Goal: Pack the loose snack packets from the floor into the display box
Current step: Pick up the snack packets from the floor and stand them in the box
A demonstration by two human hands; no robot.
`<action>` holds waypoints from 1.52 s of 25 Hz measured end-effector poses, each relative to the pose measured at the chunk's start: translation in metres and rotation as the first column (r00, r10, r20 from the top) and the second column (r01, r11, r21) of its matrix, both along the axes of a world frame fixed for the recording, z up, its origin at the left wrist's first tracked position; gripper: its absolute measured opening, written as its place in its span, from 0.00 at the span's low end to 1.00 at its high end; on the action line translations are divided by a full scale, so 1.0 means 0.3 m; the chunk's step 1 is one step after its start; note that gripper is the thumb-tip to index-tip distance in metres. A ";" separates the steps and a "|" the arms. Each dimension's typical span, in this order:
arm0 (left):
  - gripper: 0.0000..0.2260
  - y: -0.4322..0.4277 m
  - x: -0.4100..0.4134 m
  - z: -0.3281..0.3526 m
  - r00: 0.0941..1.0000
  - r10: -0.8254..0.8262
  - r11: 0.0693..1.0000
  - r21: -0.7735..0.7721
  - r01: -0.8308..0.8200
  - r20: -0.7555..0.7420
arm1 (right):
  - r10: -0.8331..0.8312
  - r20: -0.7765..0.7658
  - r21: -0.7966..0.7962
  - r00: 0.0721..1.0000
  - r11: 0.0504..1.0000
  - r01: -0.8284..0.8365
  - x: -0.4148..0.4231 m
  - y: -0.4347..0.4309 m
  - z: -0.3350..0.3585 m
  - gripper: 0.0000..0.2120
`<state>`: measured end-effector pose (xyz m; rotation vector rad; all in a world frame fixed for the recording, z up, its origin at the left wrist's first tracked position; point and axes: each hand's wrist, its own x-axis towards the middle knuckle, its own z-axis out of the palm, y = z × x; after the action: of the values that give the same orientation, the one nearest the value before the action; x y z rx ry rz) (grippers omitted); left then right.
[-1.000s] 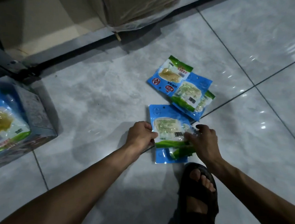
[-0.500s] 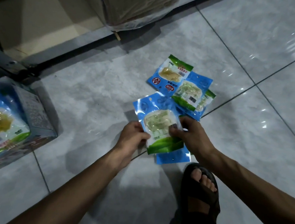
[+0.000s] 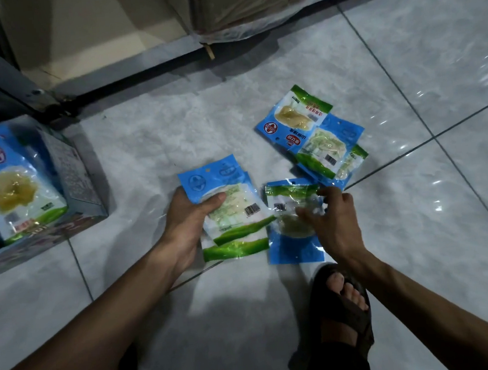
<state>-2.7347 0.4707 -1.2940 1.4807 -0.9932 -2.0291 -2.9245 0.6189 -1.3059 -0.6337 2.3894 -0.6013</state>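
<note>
Packets (image 3: pixel 233 212) in left hand (image 3: pixel 191 218) point green-end down.

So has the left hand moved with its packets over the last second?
Yes. The left hand and its packets have shifted left, off the packet on the floor and farther from the loose pile, toward the display box.

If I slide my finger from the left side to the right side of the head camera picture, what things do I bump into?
display box → left hand → packets it holds → packet under the right hand → right hand
</note>
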 end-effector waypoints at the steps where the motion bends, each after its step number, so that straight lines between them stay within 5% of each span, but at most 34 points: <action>1: 0.24 -0.002 0.015 -0.009 0.997 -0.004 0.998 -0.055 0.008 0.078 | 0.003 0.013 0.048 1.000 0.999 -0.004 -0.001 0.015 -0.023 0.29; 4: 0.40 -0.001 0.043 -0.011 0.954 -0.042 0.974 -0.201 0.106 0.297 | 0.035 0.053 0.056 0.998 0.998 -0.038 0.026 0.015 -0.069 0.32; 7: 0.47 -0.007 0.056 -0.004 0.957 -0.085 0.951 -0.263 0.161 0.279 | -0.013 0.071 -0.099 0.997 0.995 0.020 0.041 -0.006 -0.079 0.29; 10: 0.30 -0.016 0.065 0.008 0.935 -0.119 0.903 -0.356 0.242 0.335 | -0.053 0.105 -0.103 0.993 0.993 0.064 0.033 -0.018 -0.070 0.21; 13: 0.07 -0.033 0.083 0.006 0.907 -0.159 0.887 -0.346 0.305 0.391 | -0.009 0.122 -0.001 0.992 1.000 0.009 0.035 -0.036 -0.037 0.03; 17: 0.04 -0.071 0.128 0.010 0.893 -0.261 0.894 -0.258 0.368 0.367 | -0.045 0.310 -0.194 0.950 0.975 0.110 0.062 -0.107 0.079 0.09; 22: 0.05 -0.127 0.191 0.044 0.930 -0.262 0.937 -0.164 0.309 0.257 | 0.210 0.046 -0.567 0.977 0.810 -0.148 0.118 -0.264 0.230 0.02; 24: 0.07 -0.144 0.197 0.066 0.968 -0.175 0.974 -0.113 0.197 0.180 | 0.375 -0.127 -0.560 0.918 0.737 -0.379 0.160 -0.289 0.222 0.08; 27: 0.15 -0.170 0.213 0.096 0.993 -0.050 0.999 0.005 0.050 0.109 | 0.513 -0.189 -0.528 0.837 0.666 -0.527 0.206 -0.285 0.171 0.14; 32: 0.06 -0.178 0.279 0.125 0.996 -0.078 0.997 -0.022 0.079 0.048 | 0.566 -0.017 -0.513 0.824 0.703 -0.493 0.271 -0.314 0.163 0.18; 36: 0.07 -0.219 0.359 0.167 0.983 -0.078 0.974 -0.195 0.110 0.166 | 0.380 0.436 -0.593 0.816 0.803 -0.058 0.352 -0.401 0.214 0.18; 38: 0.06 -0.233 0.406 0.199 0.977 -0.034 0.962 -0.259 0.089 0.209 | 0.369 0.517 -0.575 0.772 0.818 -0.006 0.427 -0.444 0.249 0.16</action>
<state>-2.6130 0.4007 -1.2342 1.5450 -1.3534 -1.7248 -2.7965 0.4857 -1.2311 -0.7669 1.4996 -1.2104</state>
